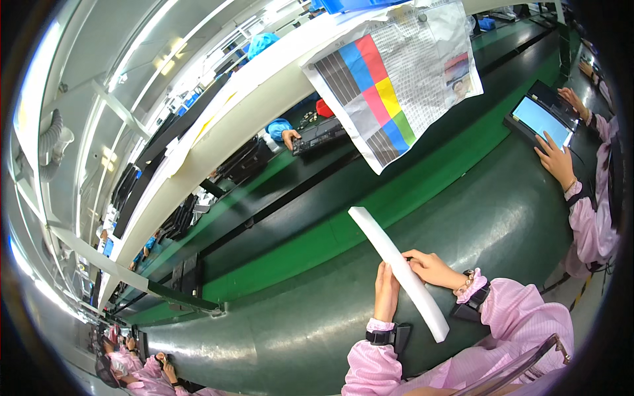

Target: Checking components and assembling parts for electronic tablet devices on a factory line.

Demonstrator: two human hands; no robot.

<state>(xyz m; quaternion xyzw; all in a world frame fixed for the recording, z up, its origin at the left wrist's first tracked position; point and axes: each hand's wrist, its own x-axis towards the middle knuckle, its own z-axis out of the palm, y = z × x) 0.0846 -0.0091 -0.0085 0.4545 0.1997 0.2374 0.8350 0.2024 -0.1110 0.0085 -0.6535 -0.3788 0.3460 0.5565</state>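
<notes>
A long white strip (398,265), which looks like foam, slants between my two hands above the dark green work surface. My left hand (386,292) lies along its left side, fingers pointing up and pressed together against it; the thumb is hidden behind the strip. From the right, my right hand (432,269) grips it with bent fingers, the tips reaching its upper right edge. A small dark spot shows by those fingertips, too small to name. Both wrists wear black bands over pink striped sleeves.
A printed sheet (422,79) with colour blocks hangs from the pale shelf beam ahead. At right, another person's hands (558,162) work at a device with a lit screen (543,121). Across the line, a blue-sleeved hand (290,137) touches a black part. Other people sit at far lower left.
</notes>
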